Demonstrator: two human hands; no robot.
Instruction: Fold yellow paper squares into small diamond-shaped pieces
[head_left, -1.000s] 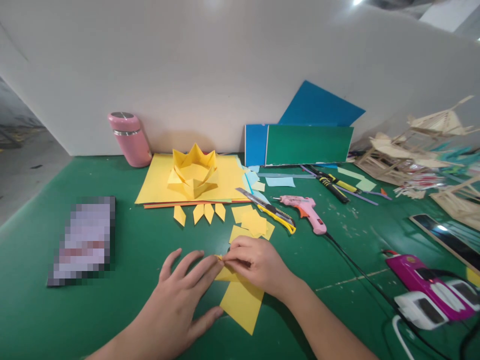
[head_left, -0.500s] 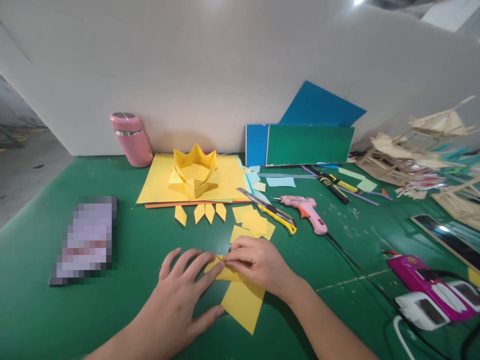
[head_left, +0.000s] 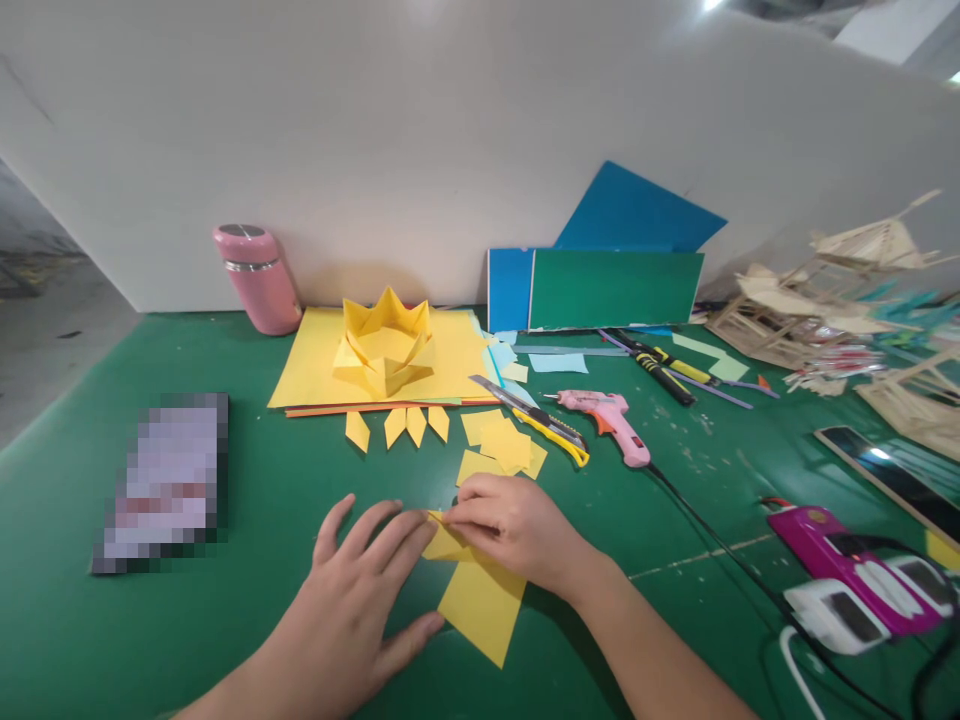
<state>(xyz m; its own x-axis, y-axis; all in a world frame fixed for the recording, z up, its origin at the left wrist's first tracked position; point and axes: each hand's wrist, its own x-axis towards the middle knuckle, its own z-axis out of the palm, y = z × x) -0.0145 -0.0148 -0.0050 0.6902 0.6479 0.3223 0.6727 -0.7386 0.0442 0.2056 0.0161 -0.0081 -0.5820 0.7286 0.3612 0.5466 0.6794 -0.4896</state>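
My right hand (head_left: 517,525) pinches the upper edge of a small piece of yellow paper (head_left: 445,545), thumb and fingertips pressed together on it. Flat and spread, my left hand (head_left: 367,580) rests on the table with its index fingertip at the left side of the same paper. Under that piece lies a yellow square (head_left: 484,615), one corner pointing toward me. Several loose yellow squares (head_left: 506,443) overlap just beyond my right hand. Farther left are small folded yellow petal pieces (head_left: 357,431). The fold under my fingertips is partly hidden.
A yellow folded-paper bowl (head_left: 384,375) sits on stacked sheets (head_left: 304,370). Rightward lie a utility knife (head_left: 551,428), a pink glue gun (head_left: 616,420) with its cord, and a magenta power strip (head_left: 814,550). A pink flask (head_left: 262,285) stands at the back left.
My left index finger and thumb shift slightly, with the index fingertip covering more of the paper's left side. My right hand keeps its pinch. The whole view drifts a little.
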